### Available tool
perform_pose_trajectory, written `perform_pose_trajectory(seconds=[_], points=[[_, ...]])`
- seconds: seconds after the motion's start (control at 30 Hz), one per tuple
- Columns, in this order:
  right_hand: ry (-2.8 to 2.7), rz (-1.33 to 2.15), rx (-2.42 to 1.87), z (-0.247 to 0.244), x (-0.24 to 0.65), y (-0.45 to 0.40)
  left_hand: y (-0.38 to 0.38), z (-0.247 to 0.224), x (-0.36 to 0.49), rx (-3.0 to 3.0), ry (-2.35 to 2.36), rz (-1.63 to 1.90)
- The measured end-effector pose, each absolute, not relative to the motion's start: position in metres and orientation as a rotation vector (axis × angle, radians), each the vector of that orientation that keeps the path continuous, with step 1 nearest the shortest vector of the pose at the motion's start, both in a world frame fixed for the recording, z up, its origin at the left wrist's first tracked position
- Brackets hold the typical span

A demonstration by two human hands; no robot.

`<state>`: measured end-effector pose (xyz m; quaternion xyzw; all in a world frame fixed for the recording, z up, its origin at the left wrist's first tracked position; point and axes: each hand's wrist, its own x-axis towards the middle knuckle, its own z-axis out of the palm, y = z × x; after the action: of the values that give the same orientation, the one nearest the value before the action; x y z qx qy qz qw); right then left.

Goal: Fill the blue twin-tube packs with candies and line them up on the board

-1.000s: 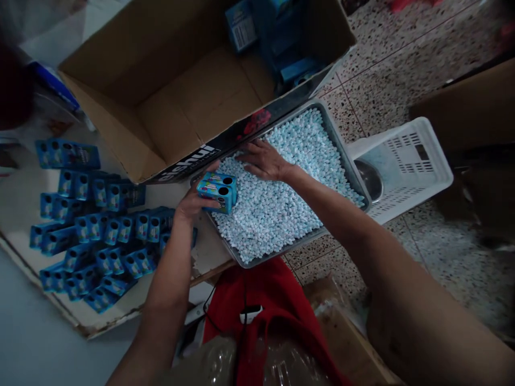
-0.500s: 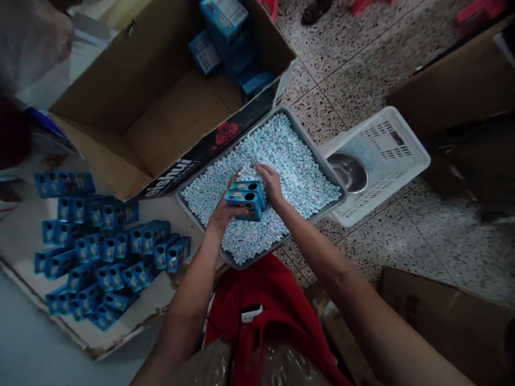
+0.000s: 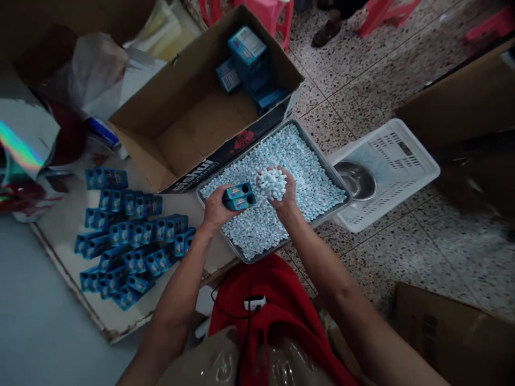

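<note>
My left hand (image 3: 217, 209) grips two small blue boxes (image 3: 238, 197) side by side, each with a dark round hole at its end. They hang over the left part of a grey tray (image 3: 328, 157) full of small white and pale-blue pellets (image 3: 261, 233). Over the tray's middle, my right hand (image 3: 287, 198) is cupped palm up around a heap of the same pellets (image 3: 272, 183). A gap separates the heap from the boxes. To the left, several rows of similar blue boxes (image 3: 132, 233) stand on the table (image 3: 60, 236).
Behind the tray, a large open carton (image 3: 189, 128) holds several bigger blue boxes (image 3: 247, 45). Right of it are a white perforated basket (image 3: 402, 155) and a metal bowl (image 3: 356, 179). Pink stools (image 3: 386, 13) and a person's foot (image 3: 326, 33) are on the floor beyond.
My hands have moved apart. The right one has turned palm up with a heap of pellets, while the left has shifted left with the two boxes. The whole view has shifted too.
</note>
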<state>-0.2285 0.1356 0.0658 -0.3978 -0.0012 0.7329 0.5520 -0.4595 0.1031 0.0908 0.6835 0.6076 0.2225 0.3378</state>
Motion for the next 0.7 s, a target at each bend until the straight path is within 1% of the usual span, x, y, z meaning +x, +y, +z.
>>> perform_pose_trajectory(seconds=[0.13, 0.23, 0.47, 0.57, 0.7], points=[[-0.376, 1.586, -1.032, 0.099, -0.242, 0.131, 0.099, 0.089, -0.447, 1.637, 1.541, 0.683], [-0.573, 1.51, -1.029, 0.111, -0.247, 0.13, 0.095, 0.091, -0.442, 1.544, 1.494, 0.728], [-0.664, 1.448, -1.04, 0.117, -0.254, 0.134, 0.09, 0.09, -0.449, 1.575, 1.468, 0.716], [-0.681, 1.458, -1.021, 0.115, -0.255, 0.136, 0.092, 0.087, -0.449, 1.555, 1.442, 0.745], [-0.793, 1.423, -1.101, 0.109, -0.252, 0.137, 0.096, 0.082, -0.447, 1.544, 1.423, 0.757]])
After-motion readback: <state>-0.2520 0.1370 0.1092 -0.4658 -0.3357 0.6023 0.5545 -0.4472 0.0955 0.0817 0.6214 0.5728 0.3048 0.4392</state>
